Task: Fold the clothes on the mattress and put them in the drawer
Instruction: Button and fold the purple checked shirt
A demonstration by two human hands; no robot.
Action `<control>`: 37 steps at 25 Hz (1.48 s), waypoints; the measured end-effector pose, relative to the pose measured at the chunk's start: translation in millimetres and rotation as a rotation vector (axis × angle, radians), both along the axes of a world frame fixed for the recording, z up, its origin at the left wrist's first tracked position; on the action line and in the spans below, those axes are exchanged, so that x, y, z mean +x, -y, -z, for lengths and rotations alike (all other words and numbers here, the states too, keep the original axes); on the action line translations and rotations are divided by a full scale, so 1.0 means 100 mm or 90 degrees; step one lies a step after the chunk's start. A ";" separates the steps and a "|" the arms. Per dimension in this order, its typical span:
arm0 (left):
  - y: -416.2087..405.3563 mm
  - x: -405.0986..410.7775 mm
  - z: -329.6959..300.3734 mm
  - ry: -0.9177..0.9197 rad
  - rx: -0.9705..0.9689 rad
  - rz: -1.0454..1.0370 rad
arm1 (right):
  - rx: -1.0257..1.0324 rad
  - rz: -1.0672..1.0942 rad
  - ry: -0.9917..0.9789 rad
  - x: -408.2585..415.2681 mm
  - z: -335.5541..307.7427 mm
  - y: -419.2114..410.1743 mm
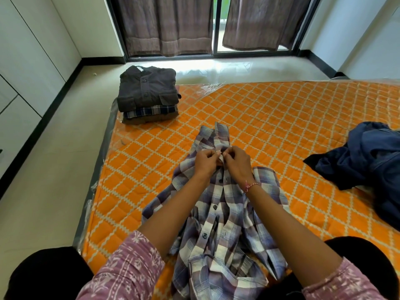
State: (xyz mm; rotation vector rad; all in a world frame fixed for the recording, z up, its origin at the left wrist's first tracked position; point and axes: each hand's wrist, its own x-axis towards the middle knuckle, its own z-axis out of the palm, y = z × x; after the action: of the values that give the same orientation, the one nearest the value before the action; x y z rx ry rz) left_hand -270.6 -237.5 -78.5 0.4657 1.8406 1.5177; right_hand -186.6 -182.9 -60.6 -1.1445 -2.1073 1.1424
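A purple and white plaid shirt (218, 215) lies front up on the orange quilted mattress (270, 118), collar away from me. My left hand (205, 162) and my right hand (237, 162) meet just below the collar. Both pinch the shirt's button placket, fingers curled on the cloth edges. Several buttons lower down the front are visible. A stack of folded shirts (147, 94), dark brown on top, sits at the mattress's far left corner. A crumpled dark blue garment (368, 161) lies at the right edge.
The mattress lies on a pale tiled floor (54, 169) and still has clear plastic wrap at its edges. White cupboard doors (26, 61) line the left wall. A glass door with brown curtains (173, 24) is at the back.
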 end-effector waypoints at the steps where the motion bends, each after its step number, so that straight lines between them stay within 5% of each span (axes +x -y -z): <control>1: -0.01 0.03 0.00 0.060 0.015 -0.020 | -0.048 0.018 -0.019 -0.02 0.00 0.01; 4: 0.01 0.07 0.01 0.170 0.034 -0.038 | -0.245 0.043 -0.090 -0.06 0.00 0.00; 6: 0.02 0.00 0.06 0.126 0.034 0.003 | -0.300 -0.004 -0.070 -0.04 -0.07 -0.07; 11: 0.06 -0.16 -0.05 -0.034 0.029 0.127 | -0.428 -0.094 0.005 -0.01 -0.24 -0.35; 16: 0.01 -0.31 -0.03 -0.378 -0.108 0.209 | -0.545 -0.085 0.017 -0.07 -0.16 -0.46; 18: 0.02 -0.26 -0.03 -0.370 -0.134 0.144 | -0.487 -0.030 -0.034 -0.10 -0.07 -0.47; 20: 0.08 -0.15 0.04 -0.299 -0.150 0.130 | -0.269 -0.013 -0.018 -0.08 0.07 -0.42; 23: 0.23 -0.01 0.30 -0.341 -0.215 0.189 | 0.019 -0.002 0.076 0.08 0.34 -0.18; 27: 0.23 0.06 0.56 -0.325 -0.268 0.217 | 0.003 -0.074 0.159 0.25 0.69 0.09; 37: 0.11 0.20 0.73 -0.349 -0.452 0.147 | 0.036 0.041 0.338 0.21 0.95 0.08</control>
State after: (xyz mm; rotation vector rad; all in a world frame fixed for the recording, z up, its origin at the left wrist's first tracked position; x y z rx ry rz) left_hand -250.5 -248.3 -151.1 0.7500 2.4711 0.5291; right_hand -165.4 -191.3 -156.1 -1.6102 -2.4415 0.7998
